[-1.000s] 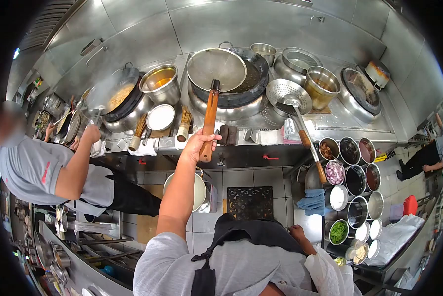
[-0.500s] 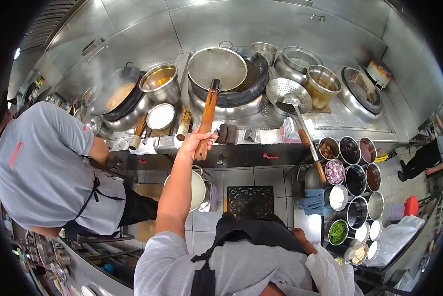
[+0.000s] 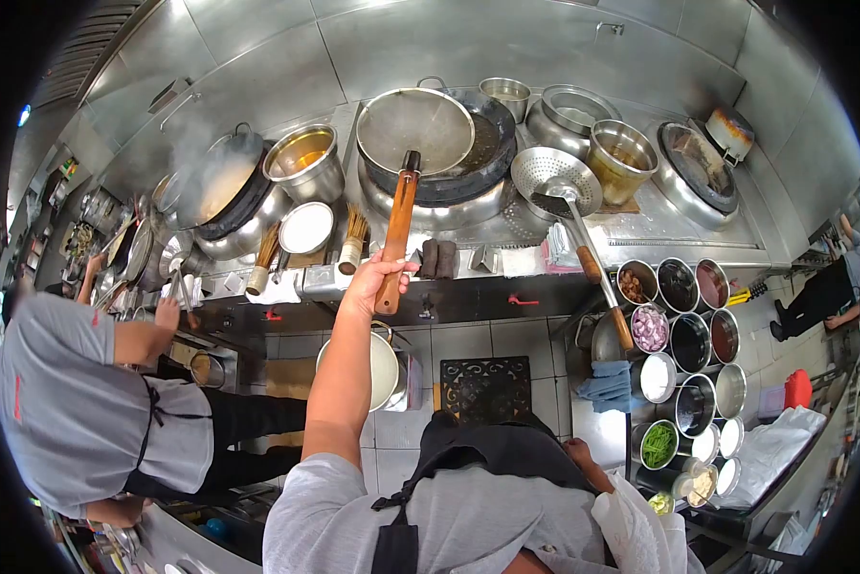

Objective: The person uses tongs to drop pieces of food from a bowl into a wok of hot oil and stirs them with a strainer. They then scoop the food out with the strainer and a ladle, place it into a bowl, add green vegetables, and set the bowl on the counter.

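My left hand [image 3: 377,279] is wrapped round the wooden handle of a large fine-mesh strainer [image 3: 414,131]. The strainer's round basket sits over a dark wok [image 3: 492,143] on the stove, hiding part of it. My right hand [image 3: 589,463] is low beside my hip, near my black apron and a white cloth [image 3: 631,526]; its fingers are mostly hidden. Right of the wok, a perforated skimmer [image 3: 541,172] and a ladle [image 3: 599,277] rest across metal pots, their wooden handles pointing towards me.
Metal tubs of ingredients, including chopped onion [image 3: 650,328] and greens [image 3: 658,446], stand at right. A pot of amber liquid [image 3: 302,163], a white bowl [image 3: 306,229] and bamboo brushes [image 3: 354,239] line the left. A co-worker [image 3: 104,392] stands left, beside a steaming wok [image 3: 229,187].
The co-worker at left has moved further left and turned, a hand now showing near the utensils. My hands and the strainer stay about where they were; the view has shifted slightly.
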The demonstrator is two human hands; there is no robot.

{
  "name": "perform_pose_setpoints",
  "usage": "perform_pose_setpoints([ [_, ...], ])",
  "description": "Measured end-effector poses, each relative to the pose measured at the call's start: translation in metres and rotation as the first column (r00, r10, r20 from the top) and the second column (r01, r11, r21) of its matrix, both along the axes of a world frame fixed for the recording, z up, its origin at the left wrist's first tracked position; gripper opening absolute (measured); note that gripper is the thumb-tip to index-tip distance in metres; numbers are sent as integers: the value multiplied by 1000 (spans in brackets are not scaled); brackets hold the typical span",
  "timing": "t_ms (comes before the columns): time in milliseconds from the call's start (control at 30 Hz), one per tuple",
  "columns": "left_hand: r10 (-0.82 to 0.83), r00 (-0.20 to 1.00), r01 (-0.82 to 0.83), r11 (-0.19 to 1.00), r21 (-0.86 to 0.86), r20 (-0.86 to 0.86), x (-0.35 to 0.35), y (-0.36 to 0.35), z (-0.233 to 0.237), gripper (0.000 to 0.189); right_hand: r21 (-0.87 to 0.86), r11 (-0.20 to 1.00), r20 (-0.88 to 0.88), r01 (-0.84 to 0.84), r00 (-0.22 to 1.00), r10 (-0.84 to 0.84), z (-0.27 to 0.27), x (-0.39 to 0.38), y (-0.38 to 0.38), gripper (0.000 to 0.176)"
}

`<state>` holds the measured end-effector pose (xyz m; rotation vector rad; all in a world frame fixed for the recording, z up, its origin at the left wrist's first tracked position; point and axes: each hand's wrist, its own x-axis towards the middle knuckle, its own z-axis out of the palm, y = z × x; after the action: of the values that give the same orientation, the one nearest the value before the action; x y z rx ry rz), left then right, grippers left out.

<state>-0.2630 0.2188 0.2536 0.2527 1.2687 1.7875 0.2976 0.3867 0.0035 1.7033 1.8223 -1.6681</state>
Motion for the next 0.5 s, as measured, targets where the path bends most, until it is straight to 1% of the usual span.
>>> perform_pose_setpoints([
  [33, -2, 1000, 2, 1000, -2, 2, 0, 0, 0, 41, 0, 1000, -18, 0, 1000, 0, -5, 1, 0, 18],
  [133, 2, 1000, -2, 1000, -5, -1, -1, 0, -3, 41, 189, 966, 31, -177, 984, 174, -17, 5, 3, 20],
  [200, 5, 1000, -5, 1000, -5, -6, -2, 0, -4, 42, 134, 982, 33, -131, 991, 128, 8, -3, 0, 21],
  [233, 5, 1000, -5, 1000, -5, -8, -1, 0, -4, 42, 106, 988, 34, -108, 994, 105, 7, -2, 0, 22],
  [333, 12, 1000, -12, 1000, -9, -7, 1, 0, -3, 42, 128, 983, 26, -130, 991, 128, 2, -3, 2, 22],
  [367, 16, 1000, -17, 1000, -11, -6, 1, 1, -2, 42, 111, 988, 36, -108, 994, 104, 1, -3, 2, 22],
  [433, 17, 1000, -17, 1000, 16, -1, 3, 1, -1, 34, 78, 995, 57, -61, 997, 57, -2, -3, 2, 21],
  [500, 15, 1000, -15, 999, 32, 4, 5, 2, 1, 31, 73, 996, 23, -56, 998, 55, -6, -1, 2, 21],
])
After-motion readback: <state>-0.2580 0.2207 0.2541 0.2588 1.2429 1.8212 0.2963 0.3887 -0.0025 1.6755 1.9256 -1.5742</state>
